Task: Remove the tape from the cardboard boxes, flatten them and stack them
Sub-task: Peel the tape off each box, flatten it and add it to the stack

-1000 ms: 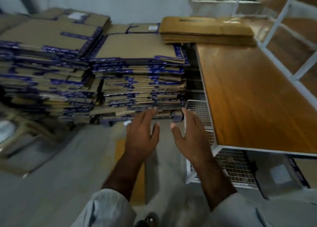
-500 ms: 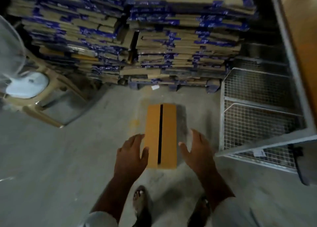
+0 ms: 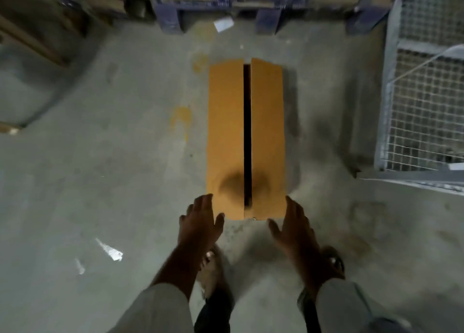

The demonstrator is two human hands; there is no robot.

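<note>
A long tan cardboard box (image 3: 226, 131) stands on the concrete floor in front of me, its two top flaps lying nearly closed with a dark slit between them. My left hand (image 3: 199, 222) hovers at the box's near left corner, fingers straight and spread. My right hand (image 3: 293, 226) hovers at the near right corner, also spread and holding nothing. Both hands are at the box's near end; contact is not clear. No tape shows on the top flaps.
A blue pallet (image 3: 266, 16) carrying stacked flattened cardboard spans the far edge. A wire-mesh cage (image 3: 424, 101) under a table stands at the right. My two feet (image 3: 213, 275) are just behind the box. A white paper scrap (image 3: 223, 25) lies near the pallet.
My view has dropped from the cardboard stacks down to the floor. The box now fills the middle of the frame, and both hands have come down to its near corners.
</note>
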